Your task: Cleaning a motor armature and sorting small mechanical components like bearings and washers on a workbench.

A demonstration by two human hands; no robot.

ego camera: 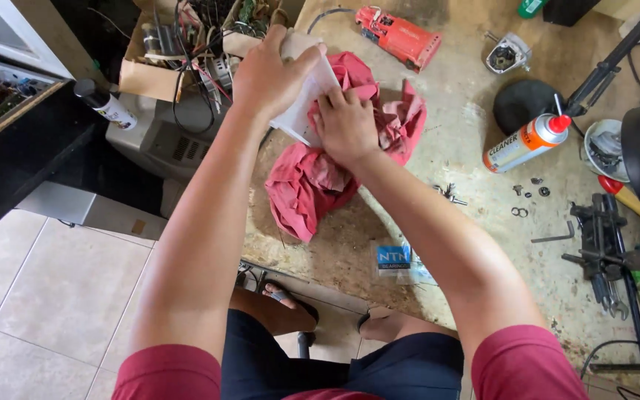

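Above the red rag [312, 181], the left hand [268, 74] clamps a white part [309, 104]; right hand [346, 126] fingers pinch, seemingly, its edge. Firm bracing helps.

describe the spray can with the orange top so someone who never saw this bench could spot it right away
Start at the stained workbench and look right of the red rag under the two hands. Beside a round black pad lies the spray can, tipped on its side. Unlike the black-capped can off the bench's left edge, it has a white body, an orange band and a red nozzle with a thin straw.
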